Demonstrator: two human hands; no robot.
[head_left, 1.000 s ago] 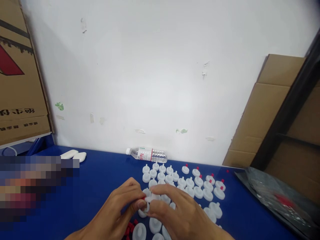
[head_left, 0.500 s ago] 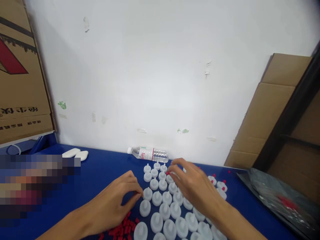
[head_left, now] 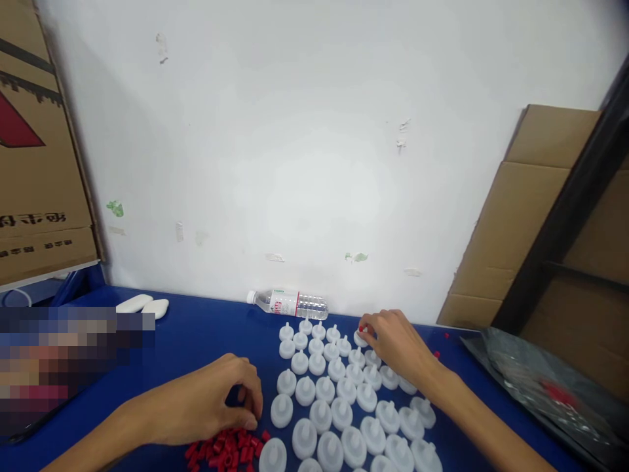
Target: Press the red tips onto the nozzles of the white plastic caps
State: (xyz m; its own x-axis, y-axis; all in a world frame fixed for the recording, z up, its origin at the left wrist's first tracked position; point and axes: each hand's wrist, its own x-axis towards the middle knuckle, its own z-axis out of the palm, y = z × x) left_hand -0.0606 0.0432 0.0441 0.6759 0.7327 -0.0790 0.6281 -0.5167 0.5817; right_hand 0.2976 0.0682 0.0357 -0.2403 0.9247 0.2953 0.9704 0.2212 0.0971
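Observation:
My right hand (head_left: 393, 337) reaches to the back of the group, pinching a small red cap (head_left: 361, 328) at the tip of a white nozzle lid (head_left: 360, 339). Several more white round lids with upright spouts (head_left: 321, 416) stand in loose rows in front of and between my hands. My left hand (head_left: 216, 396) hovers over a pile of small red caps (head_left: 227, 451). Its fingers are curled and the thumb tip is close to the index finger; whatever may be between them is hidden.
A clear plastic bottle (head_left: 289, 304) lies against the wall. Two white oval objects (head_left: 142, 305) sit at the back left. A grey plastic bag (head_left: 545, 387) with something red inside lies at right, by cardboard (head_left: 511, 216). A printed carton (head_left: 44, 170) stands left.
My right hand has moved right and rests its red cap at another lid. My left hand has drawn back from the lids toward the red pile. The view has shifted slightly.

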